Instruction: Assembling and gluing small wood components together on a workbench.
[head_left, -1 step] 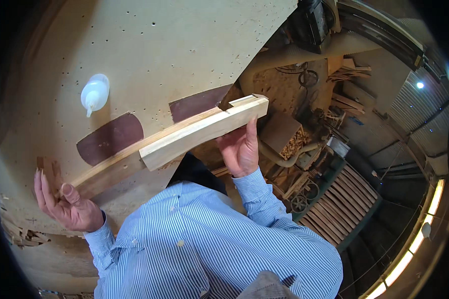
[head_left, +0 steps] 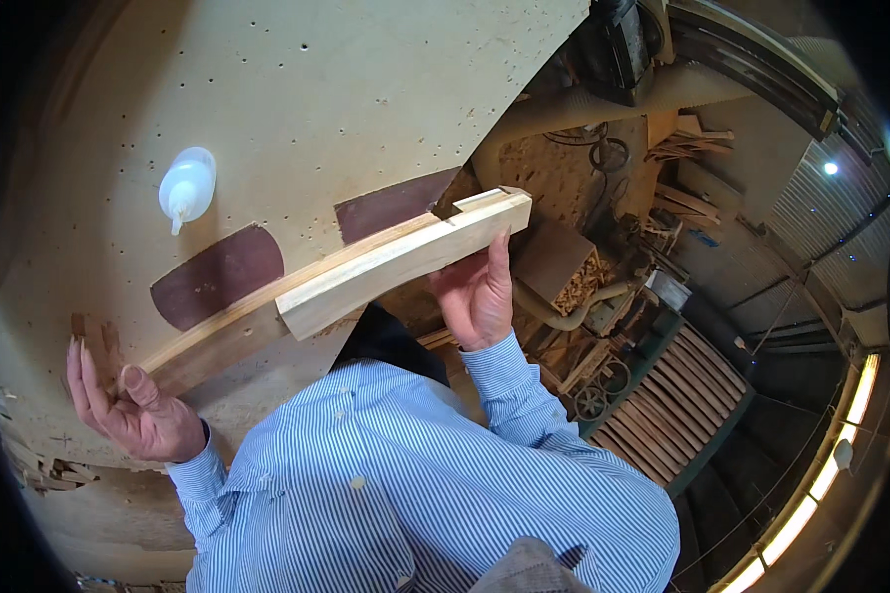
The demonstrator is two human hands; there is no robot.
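Note:
A long light-brown wooden strip (head_left: 208, 346) slants from lower left to upper right in front of me. Along its right half lies a paler, slightly curved wooden block (head_left: 405, 259), flush against it. At the strip's left end my left hand (head_left: 148, 423) holds it, thumb on the near side and fingers stretched past the end. My right hand (head_left: 477, 301) grips the pale block from below near its right end, with the thumb up against its near face; the other fingertips are hidden beneath. Two maroon sandpaper-like patches, one left (head_left: 220, 277) and one right (head_left: 394, 206), lie behind the strip.
A translucent white squeeze bottle (head_left: 188, 186) with a nozzle is on the pale, hole-marked worktable (head_left: 297, 109). The table's edge runs diagonally to the upper right. Beyond it are a brown box (head_left: 561, 265) with wood scraps, a rack of slats (head_left: 672, 400) and stacked boards (head_left: 690, 203).

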